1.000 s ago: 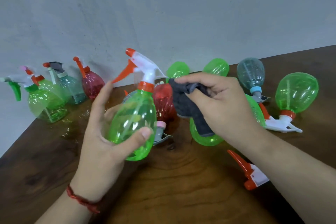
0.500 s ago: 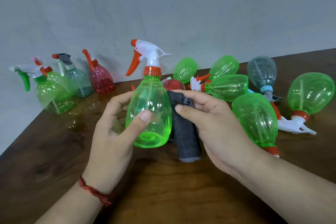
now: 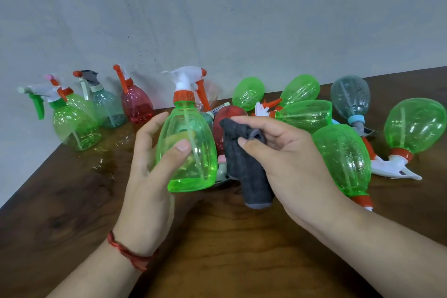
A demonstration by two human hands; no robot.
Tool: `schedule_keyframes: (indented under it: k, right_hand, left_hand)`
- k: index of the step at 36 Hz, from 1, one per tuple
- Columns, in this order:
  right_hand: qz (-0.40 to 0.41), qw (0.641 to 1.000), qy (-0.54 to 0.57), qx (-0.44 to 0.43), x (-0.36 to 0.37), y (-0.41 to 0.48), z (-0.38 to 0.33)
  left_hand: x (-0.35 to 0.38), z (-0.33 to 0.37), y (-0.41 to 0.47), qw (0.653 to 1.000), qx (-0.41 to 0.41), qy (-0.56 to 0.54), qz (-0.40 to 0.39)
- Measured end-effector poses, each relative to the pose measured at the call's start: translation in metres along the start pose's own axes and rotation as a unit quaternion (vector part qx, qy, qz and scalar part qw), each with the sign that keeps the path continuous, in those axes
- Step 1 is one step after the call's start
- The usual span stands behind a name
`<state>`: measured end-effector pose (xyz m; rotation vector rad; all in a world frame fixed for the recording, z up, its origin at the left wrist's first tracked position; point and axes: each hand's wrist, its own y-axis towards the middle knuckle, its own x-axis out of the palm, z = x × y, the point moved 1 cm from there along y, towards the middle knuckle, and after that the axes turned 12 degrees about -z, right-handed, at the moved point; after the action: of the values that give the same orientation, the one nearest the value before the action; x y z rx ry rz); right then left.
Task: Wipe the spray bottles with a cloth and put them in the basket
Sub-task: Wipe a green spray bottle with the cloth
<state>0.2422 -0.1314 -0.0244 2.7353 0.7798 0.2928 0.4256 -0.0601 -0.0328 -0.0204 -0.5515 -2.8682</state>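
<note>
Your L hand [image 3: 150,176] holds the green bottle [image 3: 191,152] upright over the table [image 3: 217,249] w/ 1 thumb in front, R hand [image 3: 290,164] pinches the cloth [image 3: 244,162] beside it; a hard wipe could twist it loose.

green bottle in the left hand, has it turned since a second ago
Yes. The green bottle has spun round: its orange trigger faced the standing red bottle, and now it points away, rightward.
</note>
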Motion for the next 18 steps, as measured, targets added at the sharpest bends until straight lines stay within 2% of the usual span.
schedule_keyframes:
  k: [4,12,18]
  right_hand:
    - [-0.024,0.999,-0.027,-0.004,0.005,-0.004,0.002]
    - [-0.039,0.996,-0.076,-0.006,0.007,-0.006,0.001]
    - [-0.061,0.991,-0.111,-0.035,0.011,-0.009,-0.002]
  left_hand:
    - [0.000,0.002,-0.004,0.999,0.001,0.034,-0.041]
    - [-0.005,-0.002,0.002,0.999,-0.013,0.022,-0.048]
    - [0.003,0.007,-0.003,0.987,0.025,0.147,-0.054]
